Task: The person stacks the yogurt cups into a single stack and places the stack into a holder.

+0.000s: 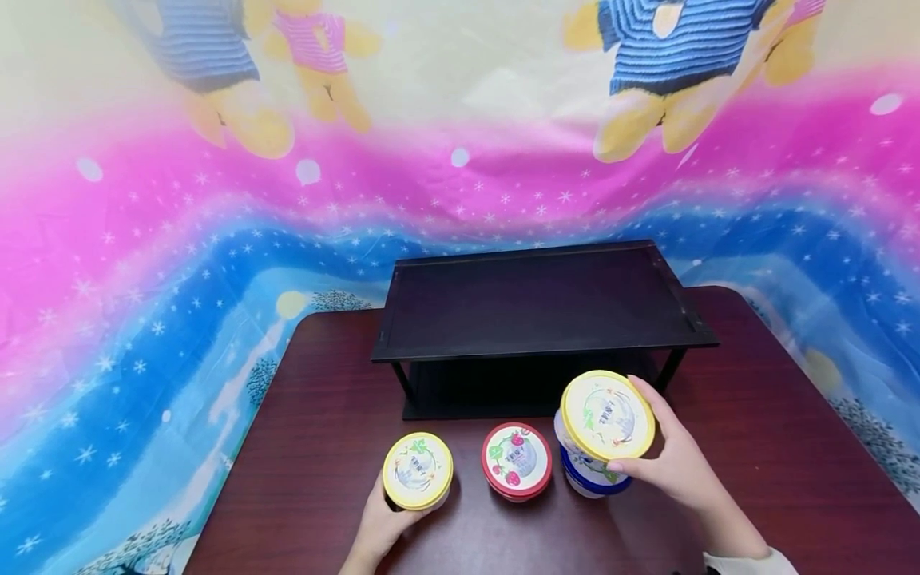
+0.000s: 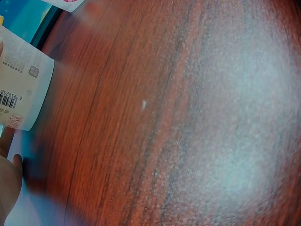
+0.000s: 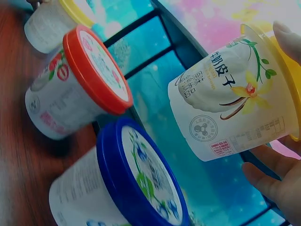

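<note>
My left hand (image 1: 379, 517) grips a white paper tub with a yellow lid (image 1: 418, 471) at the left; whether its base touches the table I cannot tell. My right hand (image 1: 679, 463) holds a second yellow-lidded tub (image 1: 608, 417) by its lid's edge, raised and tilted, with a vanilla flower printed on its side (image 3: 244, 99). Below that raised tub stands a blue-lidded tub (image 1: 596, 477), partly hidden in the head view; blueberries show on its lid (image 3: 153, 176) in the right wrist view. Between the hands, a red-lidded tub (image 1: 516, 459) with strawberry pictures stands on the table.
A black two-tier shelf (image 1: 539, 303) stands behind the tubs on the dark red-brown wooden table (image 1: 309, 447). Its lower board (image 1: 489, 387) lies under the raised top. A patterned cloth (image 1: 460, 184) with bears and snowflakes hangs behind and beside the table.
</note>
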Tool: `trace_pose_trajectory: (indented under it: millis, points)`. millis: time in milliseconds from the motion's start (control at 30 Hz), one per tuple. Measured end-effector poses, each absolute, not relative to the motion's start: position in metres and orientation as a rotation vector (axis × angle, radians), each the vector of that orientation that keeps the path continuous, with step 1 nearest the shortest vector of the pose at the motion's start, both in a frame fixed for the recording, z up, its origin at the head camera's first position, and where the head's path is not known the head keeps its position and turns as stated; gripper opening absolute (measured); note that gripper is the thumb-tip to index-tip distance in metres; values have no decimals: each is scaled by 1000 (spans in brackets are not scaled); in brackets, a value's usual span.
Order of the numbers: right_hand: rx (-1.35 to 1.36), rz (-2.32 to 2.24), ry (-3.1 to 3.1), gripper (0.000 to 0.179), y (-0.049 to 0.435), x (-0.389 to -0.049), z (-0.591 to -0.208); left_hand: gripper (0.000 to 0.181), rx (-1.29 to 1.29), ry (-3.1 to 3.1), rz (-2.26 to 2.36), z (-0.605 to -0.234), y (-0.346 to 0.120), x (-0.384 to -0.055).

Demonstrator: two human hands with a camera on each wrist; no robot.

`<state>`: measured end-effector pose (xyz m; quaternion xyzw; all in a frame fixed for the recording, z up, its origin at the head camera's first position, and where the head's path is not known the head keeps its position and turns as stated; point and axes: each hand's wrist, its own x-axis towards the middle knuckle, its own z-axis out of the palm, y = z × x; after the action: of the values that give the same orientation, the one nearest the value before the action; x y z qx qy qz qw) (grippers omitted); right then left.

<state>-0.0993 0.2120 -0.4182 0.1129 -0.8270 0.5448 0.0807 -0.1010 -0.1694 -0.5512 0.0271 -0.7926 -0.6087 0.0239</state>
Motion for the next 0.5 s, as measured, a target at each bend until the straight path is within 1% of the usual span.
trace_pose_trajectory:
  millis: [167,400,500]
  points:
    - [404,1762,-2420,100,200,-104,-419,92,90,-2445,-1883,-552,-169,-101]
    - [402,1700,-2485,99,184,-107,-419,92,80,-2448,-1857,-552,-168,-101]
    - [442,1716,-2480,98,176,-109,-419,92,77,-2458,-1848,-552,-168,-101]
